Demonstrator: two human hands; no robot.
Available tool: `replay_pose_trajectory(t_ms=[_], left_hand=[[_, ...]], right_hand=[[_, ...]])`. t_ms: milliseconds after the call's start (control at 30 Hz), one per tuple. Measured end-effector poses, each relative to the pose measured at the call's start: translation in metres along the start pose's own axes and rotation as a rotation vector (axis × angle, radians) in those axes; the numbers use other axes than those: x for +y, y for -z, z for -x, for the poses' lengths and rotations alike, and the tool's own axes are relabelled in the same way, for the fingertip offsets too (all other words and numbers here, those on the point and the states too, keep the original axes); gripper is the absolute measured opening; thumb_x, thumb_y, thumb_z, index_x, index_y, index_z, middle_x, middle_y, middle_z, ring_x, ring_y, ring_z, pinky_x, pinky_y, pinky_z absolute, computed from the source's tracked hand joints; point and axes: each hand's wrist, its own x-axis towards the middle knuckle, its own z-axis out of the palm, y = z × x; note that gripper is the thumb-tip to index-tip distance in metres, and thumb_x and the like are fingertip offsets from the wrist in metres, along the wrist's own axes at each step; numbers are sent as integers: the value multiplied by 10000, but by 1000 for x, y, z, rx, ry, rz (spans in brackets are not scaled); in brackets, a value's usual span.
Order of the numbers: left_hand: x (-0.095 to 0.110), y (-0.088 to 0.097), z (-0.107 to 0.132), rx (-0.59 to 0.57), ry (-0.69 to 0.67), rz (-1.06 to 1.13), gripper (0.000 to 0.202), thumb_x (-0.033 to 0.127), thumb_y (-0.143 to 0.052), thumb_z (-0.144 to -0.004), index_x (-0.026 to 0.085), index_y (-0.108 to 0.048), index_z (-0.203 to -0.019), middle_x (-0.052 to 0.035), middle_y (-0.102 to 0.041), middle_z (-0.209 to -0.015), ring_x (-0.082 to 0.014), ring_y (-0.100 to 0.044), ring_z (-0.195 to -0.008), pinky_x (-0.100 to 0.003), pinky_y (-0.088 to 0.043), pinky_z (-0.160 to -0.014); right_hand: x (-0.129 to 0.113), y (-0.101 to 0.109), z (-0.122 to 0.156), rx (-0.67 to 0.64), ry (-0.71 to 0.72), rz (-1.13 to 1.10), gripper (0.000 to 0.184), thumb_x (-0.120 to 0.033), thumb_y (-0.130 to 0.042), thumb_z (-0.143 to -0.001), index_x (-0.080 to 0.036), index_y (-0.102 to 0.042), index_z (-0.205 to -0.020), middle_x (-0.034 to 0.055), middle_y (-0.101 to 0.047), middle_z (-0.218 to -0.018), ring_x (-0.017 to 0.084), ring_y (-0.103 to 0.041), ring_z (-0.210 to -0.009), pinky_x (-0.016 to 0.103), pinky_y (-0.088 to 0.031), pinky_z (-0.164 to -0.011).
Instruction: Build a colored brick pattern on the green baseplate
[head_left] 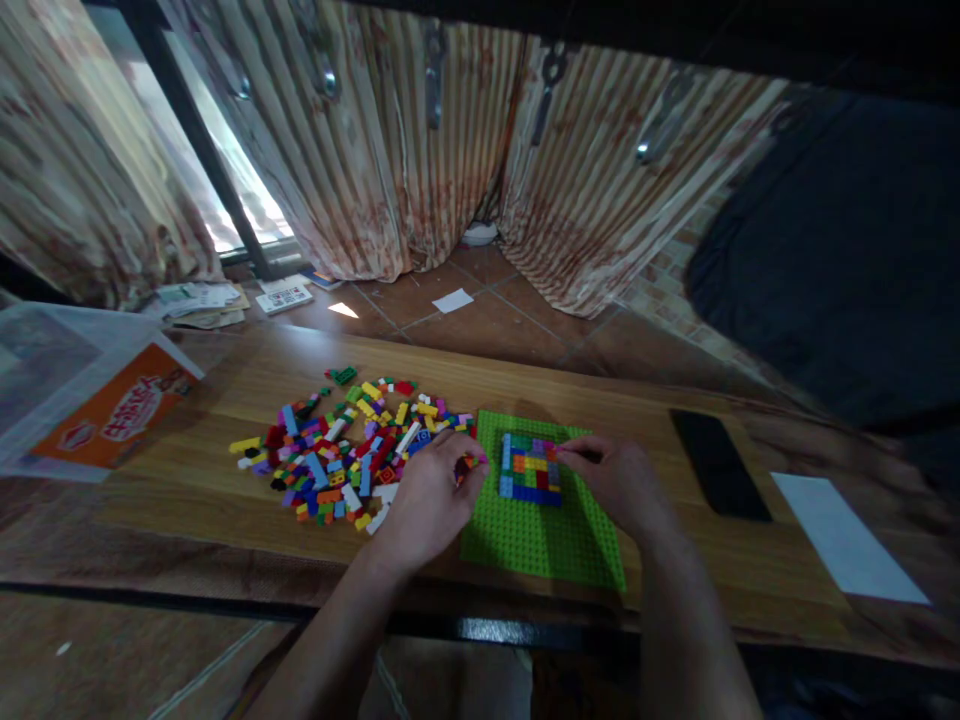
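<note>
A green studded baseplate [540,550] lies on the wooden board, carrying a flat block of multicoloured toy bricks [531,468] with a blue row along its near side. My left hand [431,495] hovers at the plate's left edge, fingers curled round a few small toy bricks [465,467] that show orange, purple and pink. At the right edge of the block, my right hand [611,478] pinches what looks like a small reddish brick, mostly covered by its fingertips. A loose pile of toy bricks [322,465] spreads to the left, partly hidden behind my left hand.
On the far left stands a translucent plastic box [52,390] with an orange label. A black phone-like slab [718,465] and a white sheet [847,535] lie on the right. The wooden board [247,510] ends near me at a dark edge; curtains [360,150] hang beyond.
</note>
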Motion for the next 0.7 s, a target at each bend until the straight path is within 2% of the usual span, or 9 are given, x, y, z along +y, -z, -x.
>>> replay_pose_trajectory(t_ms=[167, 367, 467, 700], left_hand=[[-1, -18, -1, -77, 25, -50, 103, 179, -545, -851, 194, -643, -879, -43, -639, -934, -146, -604, -765, -267, -467, -701], [-5, -28, -2, -111, 23, -115, 108, 197, -539, -852, 196, -638, -893, -45, -642, -936, -145, -610, -757, -258, -465, -686], [-4, -31, -2, -127, 9, -136, 107, 208, -528, -858, 200, -631, -887, -45, -643, -939, -151, -615, -775, -261, -467, -701], [-2, -31, -1, -156, 33, -137, 113, 219, -524, -864, 202, -633, -889, -50, -643, -958, -158, -621, -789, -266, -478, -718]], right_hand=[[2, -13, -2, 8, 41, 94, 105, -271, -655, -754, -223, -744, -722, 46, -746, -781, 227, -668, -735, 358, -465, -722], [4, -21, -4, 22, 125, 112, 134, -246, -598, -784, -247, -729, -756, 26, -739, -793, 206, -660, -749, 336, -465, -720], [2, -24, -5, 34, 108, 108, 137, -229, -592, -772, -253, -721, -734, 24, -738, -791, 204, -660, -746, 341, -472, -732], [3, -23, -3, 55, 68, 11, 142, -323, -595, -761, -245, -713, -744, 19, -731, -731, 201, -656, -676, 335, -473, -668]])
